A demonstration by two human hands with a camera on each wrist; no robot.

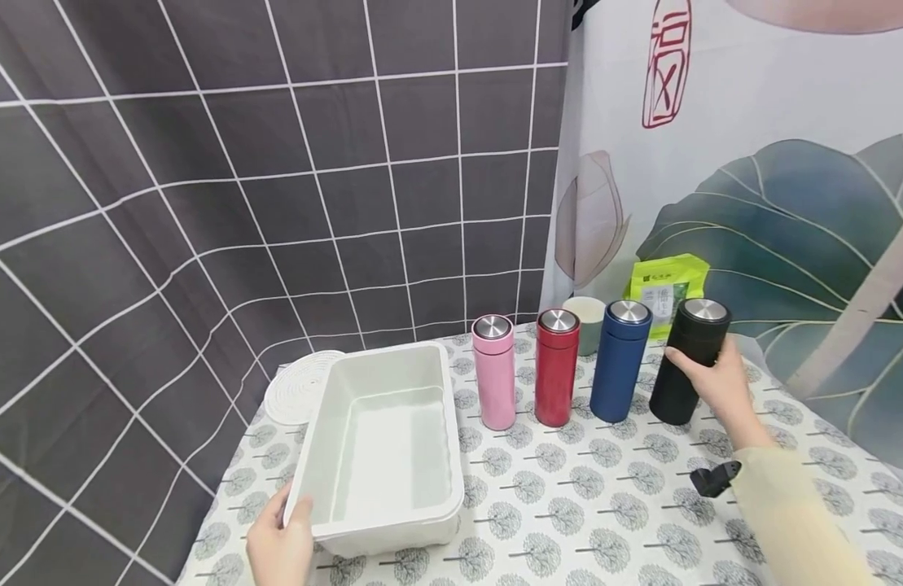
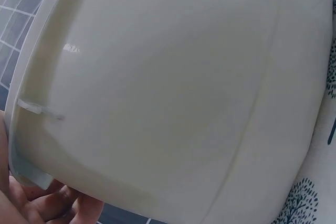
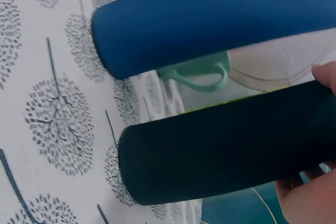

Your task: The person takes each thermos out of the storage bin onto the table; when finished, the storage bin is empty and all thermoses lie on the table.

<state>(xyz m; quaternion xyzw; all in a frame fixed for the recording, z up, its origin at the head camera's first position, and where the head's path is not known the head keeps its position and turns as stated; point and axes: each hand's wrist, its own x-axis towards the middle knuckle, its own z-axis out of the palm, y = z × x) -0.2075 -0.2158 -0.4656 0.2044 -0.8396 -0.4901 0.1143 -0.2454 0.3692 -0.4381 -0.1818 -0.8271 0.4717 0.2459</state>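
Note:
My left hand (image 1: 281,539) grips the near left corner of a white plastic basin (image 1: 392,529), thumb over the rim and fingers beneath it. In the left wrist view the basin's outer wall (image 2: 157,87) fills most of the picture, with the curled fingers (image 2: 63,203) under its lip. At the right, my right hand (image 1: 718,382) holds a black thermos bottle (image 1: 686,358) with a silver lid top around its upper body. The black bottle (image 3: 220,150) stands upright beside a blue thermos bottle (image 1: 621,362). Red (image 1: 556,370) and pink (image 1: 495,374) thermos bottles complete the row leftward.
Behind the bottles stand a green mug (image 1: 587,321) and a bright green packet (image 1: 667,285). A white round woven mat (image 1: 297,387) lies partly behind the basin. The tablecloth (image 1: 568,521) has a tree print; a dark grid curtain (image 1: 348,163) hangs behind.

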